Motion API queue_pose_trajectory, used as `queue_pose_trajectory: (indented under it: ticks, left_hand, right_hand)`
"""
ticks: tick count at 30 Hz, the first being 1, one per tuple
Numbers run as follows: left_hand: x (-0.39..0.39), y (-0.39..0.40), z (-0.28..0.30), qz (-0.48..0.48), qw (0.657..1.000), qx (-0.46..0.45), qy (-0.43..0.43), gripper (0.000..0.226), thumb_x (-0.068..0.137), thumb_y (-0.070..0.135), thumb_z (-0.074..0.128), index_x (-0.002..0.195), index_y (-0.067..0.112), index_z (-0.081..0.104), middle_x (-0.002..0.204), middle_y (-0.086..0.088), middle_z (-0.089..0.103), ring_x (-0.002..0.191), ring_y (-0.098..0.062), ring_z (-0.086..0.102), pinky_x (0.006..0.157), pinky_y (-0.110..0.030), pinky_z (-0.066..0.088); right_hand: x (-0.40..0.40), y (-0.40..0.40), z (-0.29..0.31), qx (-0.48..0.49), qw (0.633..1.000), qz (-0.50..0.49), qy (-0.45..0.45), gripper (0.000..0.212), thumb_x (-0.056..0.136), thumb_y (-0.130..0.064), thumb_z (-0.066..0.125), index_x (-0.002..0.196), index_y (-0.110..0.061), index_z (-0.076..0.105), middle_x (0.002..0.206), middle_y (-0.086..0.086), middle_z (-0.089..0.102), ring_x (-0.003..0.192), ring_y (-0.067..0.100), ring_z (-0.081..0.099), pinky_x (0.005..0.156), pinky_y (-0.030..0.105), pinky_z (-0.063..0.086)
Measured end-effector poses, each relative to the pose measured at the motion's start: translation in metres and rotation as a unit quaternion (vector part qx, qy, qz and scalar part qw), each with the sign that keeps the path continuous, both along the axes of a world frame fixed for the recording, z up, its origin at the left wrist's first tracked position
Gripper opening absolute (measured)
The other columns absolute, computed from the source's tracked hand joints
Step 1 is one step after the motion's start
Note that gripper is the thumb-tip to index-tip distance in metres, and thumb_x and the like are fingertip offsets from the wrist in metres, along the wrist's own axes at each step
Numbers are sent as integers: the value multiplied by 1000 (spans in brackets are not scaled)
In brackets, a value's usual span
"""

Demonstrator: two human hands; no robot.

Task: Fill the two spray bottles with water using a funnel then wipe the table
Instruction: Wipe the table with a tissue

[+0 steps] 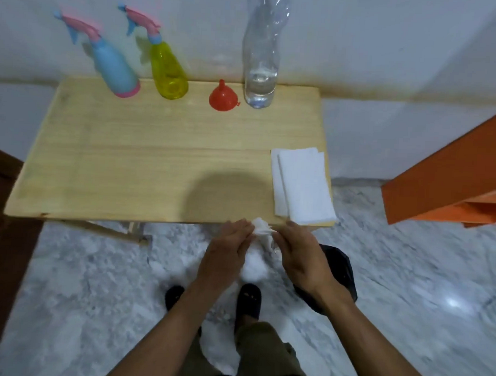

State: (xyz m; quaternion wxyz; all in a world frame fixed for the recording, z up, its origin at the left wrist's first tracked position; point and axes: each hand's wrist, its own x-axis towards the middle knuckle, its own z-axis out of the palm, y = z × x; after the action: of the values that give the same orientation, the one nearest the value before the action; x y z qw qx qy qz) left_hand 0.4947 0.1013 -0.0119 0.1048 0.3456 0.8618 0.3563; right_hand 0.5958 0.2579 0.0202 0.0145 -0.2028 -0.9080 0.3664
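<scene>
White crumpled tissue point(260, 229) caught between both hands just off the desk's point(145, 166) near edge, at its right half. Left hand point(227, 249) w/ fingers fairly straight, pressed against tissue's left side; right hand point(298, 252) w/ fingers curled round its right side, pinching the wad. Both forearms reaching fwd from the body, wrists about level, palms turned inward toward each other.

Key relation: bare wood lies straight ahead and to the left of the hands, long axis of desk running left-right; wad already touching or nearly touching the front lip, can't tell which. Right hand nearer to folded white cloths point(302, 184) at near-right corner; left hand nearer to the open middle.

Far edge, well apart from hands: blue spray bottle point(115, 68), yellow spray bottle point(168, 73), both w/ pink trigger heads on; red funnel point(223, 97) mouth-down just beside clear water bottle point(261, 60), little water left at its bottom. Judged: filling done, wiping stage under way or about over.

Black bag point(341, 271) on marble floor, behind right wrist.
</scene>
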Motion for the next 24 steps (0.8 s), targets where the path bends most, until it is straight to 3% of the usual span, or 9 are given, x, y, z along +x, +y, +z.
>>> queue_pose_trajectory:
  ticks: [2,4,7,11,15,18,21,24]
  left_hand:
    - [-6,3,26,-1,999,-12,-37,36,98,33,52,115,9,72,116,-10,73,108,-26,68,96,-15,40]
    - [-13,6,47,-16,999,-13,-38,29,99,31,54,111,11,72,109,-8,73,102,-23,66,87,-10,36]
    - [-23,9,73,-52,999,3,-11,21,98,27,59,105,13,73,101,-5,74,94,-23,67,82,-18,41]
    - [-28,12,96,-116,993,8,-6,34,94,39,53,97,13,75,97,-5,76,88,-26,70,79,-34,49]
    - [-19,17,113,-184,983,9,-24,23,93,28,61,105,13,75,107,-3,76,97,-23,69,85,-30,48]
    - [-5,22,114,-268,963,-8,-24,18,96,22,63,106,13,75,107,-5,75,97,-24,67,82,-32,49]
    - [19,27,110,-325,945,-26,-14,15,97,20,63,102,15,76,99,-4,73,92,-23,65,75,-30,43]
    - [48,31,107,-342,939,-44,-19,14,95,23,66,98,15,77,90,1,68,85,-19,60,72,-33,41]
  right_hand:
    - [2,-5,21,-34,995,-86,22,23,104,-29,56,111,-17,75,103,1,76,98,23,69,81,39,52]
    - [5,-10,33,-42,986,-150,67,18,100,-27,65,104,-15,77,96,2,77,91,22,70,78,41,55]
    - [13,-15,47,-45,971,-209,107,14,95,-28,71,94,-17,78,91,-5,77,85,13,68,74,37,54]
    - [34,-30,65,-34,957,-261,120,11,95,-21,72,100,-16,80,93,-5,78,83,7,66,73,25,50]
    - [61,-48,74,-10,932,-343,117,9,92,-24,74,92,-16,77,81,-5,76,75,11,67,68,33,53]
    - [87,-63,71,8,906,-409,111,12,92,-26,74,85,-17,74,67,-14,65,63,2,59,59,19,43]
    - [116,-78,65,27,892,-444,87,12,96,-22,69,88,-15,75,74,-5,69,66,12,59,61,25,42]
    - [144,-92,58,27,866,-495,68,11,95,-22,70,88,-14,75,80,1,72,70,15,59,61,19,41]
